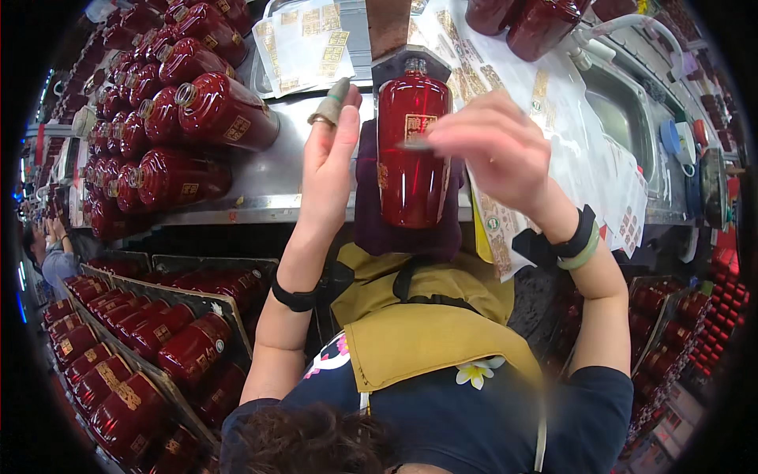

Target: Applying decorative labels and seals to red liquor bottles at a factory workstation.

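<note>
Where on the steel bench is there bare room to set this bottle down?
A bare steel strip lies between the stacked red bottles and the left hand. Right of the bottle on the purple cloth, label sheets cover everything up to the sink.

One red bottle (412, 154) lies on one purple cloth (365, 213) at the worktop's (276, 170) front edge; two hands, two black wristbands
</note>
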The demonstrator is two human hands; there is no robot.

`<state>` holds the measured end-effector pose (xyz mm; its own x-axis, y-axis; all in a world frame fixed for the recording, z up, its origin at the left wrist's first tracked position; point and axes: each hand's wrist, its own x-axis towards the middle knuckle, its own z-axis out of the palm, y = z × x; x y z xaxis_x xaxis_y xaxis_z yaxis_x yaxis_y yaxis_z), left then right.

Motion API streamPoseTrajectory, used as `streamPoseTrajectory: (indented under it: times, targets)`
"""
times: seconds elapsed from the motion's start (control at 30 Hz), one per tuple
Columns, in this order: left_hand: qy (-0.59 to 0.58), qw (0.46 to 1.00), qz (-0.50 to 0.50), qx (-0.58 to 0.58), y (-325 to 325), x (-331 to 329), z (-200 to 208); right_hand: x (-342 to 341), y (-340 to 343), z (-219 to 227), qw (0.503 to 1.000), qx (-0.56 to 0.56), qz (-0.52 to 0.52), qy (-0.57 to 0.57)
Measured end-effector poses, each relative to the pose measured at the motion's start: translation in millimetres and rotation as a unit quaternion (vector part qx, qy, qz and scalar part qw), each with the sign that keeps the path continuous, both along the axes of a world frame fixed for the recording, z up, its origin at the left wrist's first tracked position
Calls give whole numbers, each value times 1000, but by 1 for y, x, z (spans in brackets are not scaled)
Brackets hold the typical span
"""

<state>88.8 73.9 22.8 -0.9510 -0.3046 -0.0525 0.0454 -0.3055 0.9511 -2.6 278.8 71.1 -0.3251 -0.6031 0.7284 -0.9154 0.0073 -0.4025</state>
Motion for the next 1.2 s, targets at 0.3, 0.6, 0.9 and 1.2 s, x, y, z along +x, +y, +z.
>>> streamPoseTrajectory:
  times: [0.3, 0.6, 0.9, 1.2]
  targets:
    - [1, 999, -39, -25, 22, -25, 5, 12, 32, -28, 997, 63, 14, 51]
    - [-18, 998, -33, 52, 20, -26, 2, 19, -4, 3, 987, 109, 58, 106]
    - [-65, 996, -29, -50, 8, -3, 6, -41, -12, -3, 966, 93, -69, 233]
    - [-103, 992, -50, -56, 1, 0, 13, -47, 3, -14, 971, 0, -159, 179]
